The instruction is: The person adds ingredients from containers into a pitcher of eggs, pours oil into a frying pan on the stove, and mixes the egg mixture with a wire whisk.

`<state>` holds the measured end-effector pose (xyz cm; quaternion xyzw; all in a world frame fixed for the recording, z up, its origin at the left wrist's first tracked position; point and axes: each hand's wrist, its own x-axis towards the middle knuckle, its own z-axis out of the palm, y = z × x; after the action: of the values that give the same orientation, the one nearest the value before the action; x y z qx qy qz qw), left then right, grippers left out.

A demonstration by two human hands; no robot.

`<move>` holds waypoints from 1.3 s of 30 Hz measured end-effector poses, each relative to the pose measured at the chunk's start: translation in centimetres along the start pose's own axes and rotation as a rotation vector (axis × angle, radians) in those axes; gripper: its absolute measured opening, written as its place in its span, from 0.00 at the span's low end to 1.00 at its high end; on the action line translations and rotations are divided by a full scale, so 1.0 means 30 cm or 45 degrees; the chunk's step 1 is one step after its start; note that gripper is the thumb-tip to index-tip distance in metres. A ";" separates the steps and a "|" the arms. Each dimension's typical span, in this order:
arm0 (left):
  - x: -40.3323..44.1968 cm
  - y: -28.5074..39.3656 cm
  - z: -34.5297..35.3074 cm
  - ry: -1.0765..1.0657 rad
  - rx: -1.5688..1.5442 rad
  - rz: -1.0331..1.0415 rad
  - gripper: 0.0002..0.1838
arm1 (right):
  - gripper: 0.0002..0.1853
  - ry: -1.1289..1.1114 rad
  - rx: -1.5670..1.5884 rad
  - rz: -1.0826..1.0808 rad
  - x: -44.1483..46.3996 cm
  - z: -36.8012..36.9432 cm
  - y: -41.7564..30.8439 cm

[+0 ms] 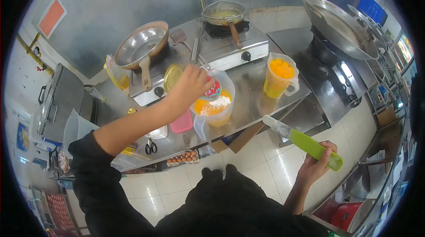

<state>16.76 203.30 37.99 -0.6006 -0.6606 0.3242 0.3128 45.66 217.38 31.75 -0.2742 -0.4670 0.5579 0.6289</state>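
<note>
My left hand grips a round tin with a red and teal label. It is held over the mouth of a clear plastic pitcher on the steel counter. Inside the pitcher is orange-yellow liquid with white powder heaped on top. My right hand, low on the right and away from the counter, is closed around the green handle of a spatula. Its pale, whitish blade points left towards the counter edge. A gold-coloured round lid stands beside my left wrist.
A second pitcher with orange chunks stands right. Behind are a frying pan, a whisk and a saucepan on stoves. A wok sits far right. Scissors, a pink container and eggs lie near the front.
</note>
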 end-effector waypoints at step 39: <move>-0.268 0.372 -0.146 0.670 -2.287 -0.608 0.35 | 0.10 1.415 -0.426 -0.473 -1.304 -0.832 -0.771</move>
<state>27.53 196.29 31.44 -0.5191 -0.6758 -0.5189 -0.0675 80.54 179.06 30.44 -0.5334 -0.1902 0.1313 0.8137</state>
